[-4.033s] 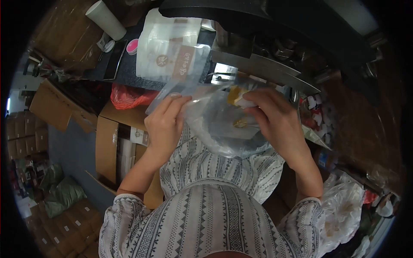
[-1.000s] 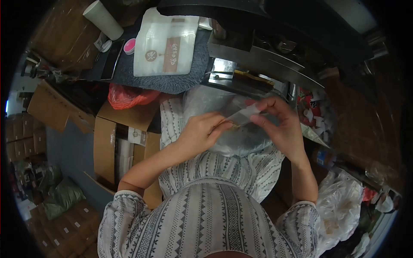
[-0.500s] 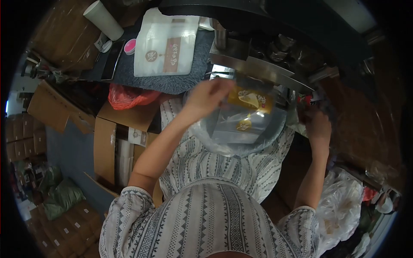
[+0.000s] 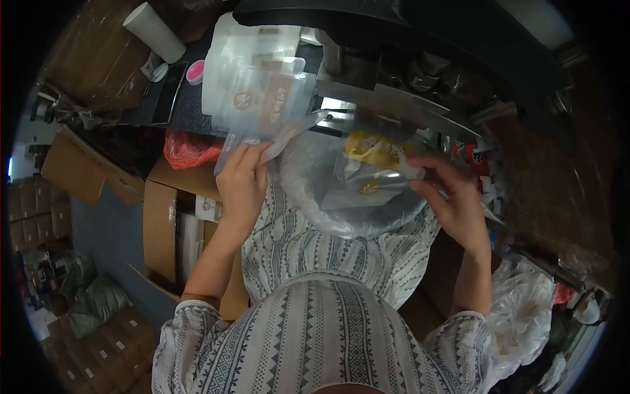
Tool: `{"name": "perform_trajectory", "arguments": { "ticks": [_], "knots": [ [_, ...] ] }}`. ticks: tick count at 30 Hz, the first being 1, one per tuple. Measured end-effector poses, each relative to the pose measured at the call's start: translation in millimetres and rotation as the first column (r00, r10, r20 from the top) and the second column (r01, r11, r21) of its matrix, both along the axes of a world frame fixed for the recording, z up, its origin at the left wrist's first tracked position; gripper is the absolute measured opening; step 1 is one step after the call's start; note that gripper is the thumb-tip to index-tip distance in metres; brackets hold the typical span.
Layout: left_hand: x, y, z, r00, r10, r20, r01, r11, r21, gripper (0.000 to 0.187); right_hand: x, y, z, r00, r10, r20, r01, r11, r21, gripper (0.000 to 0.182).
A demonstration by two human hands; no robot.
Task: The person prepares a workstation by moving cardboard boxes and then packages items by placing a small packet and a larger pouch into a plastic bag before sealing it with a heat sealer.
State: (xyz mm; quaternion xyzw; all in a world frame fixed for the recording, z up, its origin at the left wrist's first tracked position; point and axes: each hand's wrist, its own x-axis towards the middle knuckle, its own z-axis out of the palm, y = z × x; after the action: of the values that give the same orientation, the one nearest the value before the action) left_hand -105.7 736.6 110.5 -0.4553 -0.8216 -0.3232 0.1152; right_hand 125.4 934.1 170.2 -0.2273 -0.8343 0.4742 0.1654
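My left hand [image 4: 243, 187] is closed on a clear plastic bag [image 4: 285, 141] at the left of my lap. This bag stretches up over a stack of frosted printed bags [image 4: 220, 72] with a brown label. On the right, my right hand [image 4: 459, 207] has thumb and forefinger apart, with a whitish bit at the forefinger's tip. Its fingers are beside a clear bag with a yellow printed band [image 4: 374, 148]. That bag lies in a round plastic-lined basin [image 4: 305, 207] on my lap. Above the basin is the metal edge of a dark machine [image 4: 394, 102].
A white cup [image 4: 154, 33], a phone [image 4: 169, 93] and a pink-lidded pot [image 4: 195, 72] sit at the upper left. Below them are a red plastic bag [image 4: 190, 150] and an open cardboard box [image 4: 159, 226]. White plastic bags [image 4: 518, 315] bulge at the lower right.
My left hand has moved left and down from beside the machine and now holds a clear bag. My right hand has come leftward from the right side to the yellow-banded bag.
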Motion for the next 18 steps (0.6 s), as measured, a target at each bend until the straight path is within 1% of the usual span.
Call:
{"name": "perform_trajectory", "arguments": {
  "ticks": [1,3,4,6,7,9,10,12,13,14,15,16,17,18],
  "knots": [
    [3,0,6,1.000,0.006,-0.002,-0.006,1.000,-0.001,0.020,-9,-4,2,1.000,0.006,-0.002,-0.006,1.000,-0.001,0.020],
    [8,0,15,0.997,-0.060,0.047,0.059,0.998,0.019,0.022,-25,-9,6,0.987,0.088,-0.132,-0.050,0.963,0.265,0.023],
    [12,1,17,0.997,-0.055,0.045,0.054,0.998,0.017,0.022,-30,-9,6,0.987,0.092,-0.134,-0.055,0.963,0.263,0.023],
    [21,3,19,0.985,-0.108,0.135,0.104,0.994,0.038,0.021,-37,-11,6,0.972,0.168,-0.161,-0.081,0.892,0.445,0.028],
    [24,4,21,0.984,-0.112,0.137,0.107,0.993,0.038,0.021,-37,-12,7,0.973,0.165,-0.159,-0.079,0.892,0.444,0.028],
    [28,5,24,0.977,-0.173,0.128,0.174,0.985,0.003,0.020,-37,-14,12,0.981,0.192,-0.031,-0.145,0.825,0.546,0.031],
    [30,5,25,0.976,-0.174,0.129,0.175,0.985,0.002,0.020,-38,-14,11,0.981,0.191,-0.030,-0.144,0.826,0.545,0.031],
    [36,8,26,0.901,-0.346,0.260,0.368,0.929,-0.037,0.015,-38,-11,7,0.949,0.304,-0.079,-0.244,0.870,0.428,0.029],
    [38,12,23,0.901,-0.348,0.260,0.370,0.928,-0.036,0.015,-37,-11,5,0.950,0.303,-0.078,-0.242,0.870,0.428,0.029],
    [39,17,16,0.851,-0.411,0.325,0.439,0.898,-0.013,0.011,-36,-9,3,0.976,0.212,-0.051,-0.191,0.945,0.266,0.025],
    [40,23,10,0.794,-0.471,0.386,0.505,0.863,0.015,0.010,-34,-8,1,0.992,0.124,-0.010,-0.123,0.987,0.099,0.023],
    [43,30,4,0.794,-0.471,0.384,0.505,0.863,0.016,0.010,-31,-6,-1,0.992,0.124,-0.011,-0.123,0.987,0.101,0.023],
    [46,39,-1,0.593,-0.333,0.733,0.438,0.897,0.053,0.015,-26,-3,-2,1.000,-0.011,0.007,0.010,0.992,0.125,0.022],
    [47,47,-4,0.268,-0.161,0.950,0.362,0.931,0.056,0.020,-21,0,-4,0.989,-0.146,0.022,0.141,0.978,0.151,0.021]
  ]
}}
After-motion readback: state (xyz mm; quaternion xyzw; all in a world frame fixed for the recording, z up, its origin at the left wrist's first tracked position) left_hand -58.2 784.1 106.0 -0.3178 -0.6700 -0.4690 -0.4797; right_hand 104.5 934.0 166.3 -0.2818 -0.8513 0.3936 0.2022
